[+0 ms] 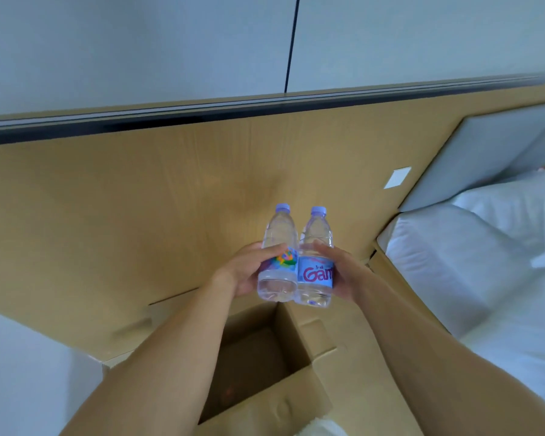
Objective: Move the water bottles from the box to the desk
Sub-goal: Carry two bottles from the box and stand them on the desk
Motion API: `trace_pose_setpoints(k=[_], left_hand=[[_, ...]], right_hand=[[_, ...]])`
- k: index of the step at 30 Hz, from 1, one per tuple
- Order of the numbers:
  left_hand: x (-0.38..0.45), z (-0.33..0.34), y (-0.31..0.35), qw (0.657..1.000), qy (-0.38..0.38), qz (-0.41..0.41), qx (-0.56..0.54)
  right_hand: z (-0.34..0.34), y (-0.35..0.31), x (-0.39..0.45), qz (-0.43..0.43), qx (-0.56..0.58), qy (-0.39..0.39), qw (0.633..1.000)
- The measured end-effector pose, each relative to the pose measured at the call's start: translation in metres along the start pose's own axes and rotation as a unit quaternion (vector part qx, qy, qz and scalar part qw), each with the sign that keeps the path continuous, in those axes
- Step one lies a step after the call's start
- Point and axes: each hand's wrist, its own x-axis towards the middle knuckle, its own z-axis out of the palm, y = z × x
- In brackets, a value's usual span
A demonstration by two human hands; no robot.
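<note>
Two clear water bottles with pale blue caps are held upright side by side, above the open cardboard box (315, 350). My left hand (243, 272) grips the left bottle (279, 247), which has a colourful label. My right hand (340, 272) grips the right bottle (316, 247), whose blue label carries red letters. The two bottles touch each other. Inside the box I see a dark bare floor; my arms hide part of it.
A wooden panel (139, 199) rises behind the box, topped by a dark ledge (202, 113) under a pale wall. A bed with white linen (472, 262) and a grey headboard (491, 152) lies to the right. A white surface (22, 372) is at lower left.
</note>
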Motion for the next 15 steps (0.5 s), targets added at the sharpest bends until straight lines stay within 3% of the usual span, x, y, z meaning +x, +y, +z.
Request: trace_pose_setpoints(k=[9, 15], left_hand=[[0.023, 0.048, -0.014, 0.998, -0.025, -0.020, 0.061], [0.042, 0.096, -0.023, 0.982, -0.135, -0.105, 0.085]], right_hand=[[-0.038, 0.016, -0.047, -0.012, 0.042, 0.061, 0.997], [-0.077, 0.029, -0.094, -0.047, 0.080, 0.143, 0.985]])
